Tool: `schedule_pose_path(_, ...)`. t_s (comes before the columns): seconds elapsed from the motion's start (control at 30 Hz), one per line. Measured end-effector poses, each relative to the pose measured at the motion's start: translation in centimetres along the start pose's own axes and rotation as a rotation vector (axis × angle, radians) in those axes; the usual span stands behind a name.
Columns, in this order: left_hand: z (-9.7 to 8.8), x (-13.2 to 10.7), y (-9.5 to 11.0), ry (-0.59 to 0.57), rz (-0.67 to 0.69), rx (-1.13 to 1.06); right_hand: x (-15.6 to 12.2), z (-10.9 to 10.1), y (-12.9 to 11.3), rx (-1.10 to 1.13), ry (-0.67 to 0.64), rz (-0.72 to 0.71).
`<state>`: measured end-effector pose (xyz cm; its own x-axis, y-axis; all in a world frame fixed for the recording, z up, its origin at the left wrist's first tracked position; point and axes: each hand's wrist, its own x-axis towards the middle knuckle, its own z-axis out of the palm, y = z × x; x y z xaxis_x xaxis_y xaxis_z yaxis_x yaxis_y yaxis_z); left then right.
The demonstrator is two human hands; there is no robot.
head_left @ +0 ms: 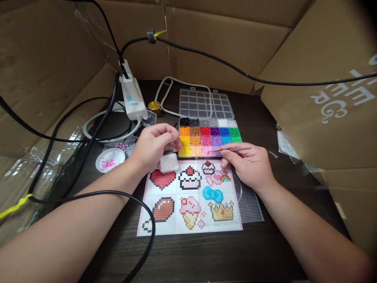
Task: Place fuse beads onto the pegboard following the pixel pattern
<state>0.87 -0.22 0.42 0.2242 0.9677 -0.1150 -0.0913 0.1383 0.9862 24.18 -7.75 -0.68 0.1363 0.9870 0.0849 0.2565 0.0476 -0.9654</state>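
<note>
My right hand (247,163) is closed around pink tweezers (235,149), whose tips reach over the pink beads in the bottom row of the bead box (209,137). Whether the tips hold a bead is too small to tell. My left hand (159,143) is curled closed by the box's left edge; what its fingers hold, if anything, is hidden. Just below it a small clear case of whitish beads (169,162) rests at the top of the pattern sheet (191,232). This sheet shows a heart, cupcake, ice cream and crown, with a clear pegboard (250,208) at its right side.
A white dish of pink beads (110,160) stands at left. Behind are a power strip (132,98), a small yellow cup (154,107) and the box's open clear lid (206,103). Black cables (206,55) cross overhead and over my left forearm. Cardboard walls (220,35) surround the table.
</note>
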Motion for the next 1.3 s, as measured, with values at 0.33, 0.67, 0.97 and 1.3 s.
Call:
schedule_pose_path(0.33,-0.02,0.03,-0.14,-0.012,0.006,-0.011,0.11,0.04,0.09,0.009,0.016,-0.011)
schedule_pose_path(0.67,-0.09,0.09,-0.18,-0.015,0.008,-0.002,0.11,0.05,0.28,0.015,0.017,-0.017)
schedule_pose_path(0.97,-0.14,0.08,-0.23,-0.014,0.011,0.001,0.1,-0.09,0.16,-0.011,0.007,-0.011)
schedule_pose_path(1.3,-0.17,0.17,-0.34,-0.008,0.021,0.038,0.07,-0.1,0.08,-0.017,0.001,-0.003)
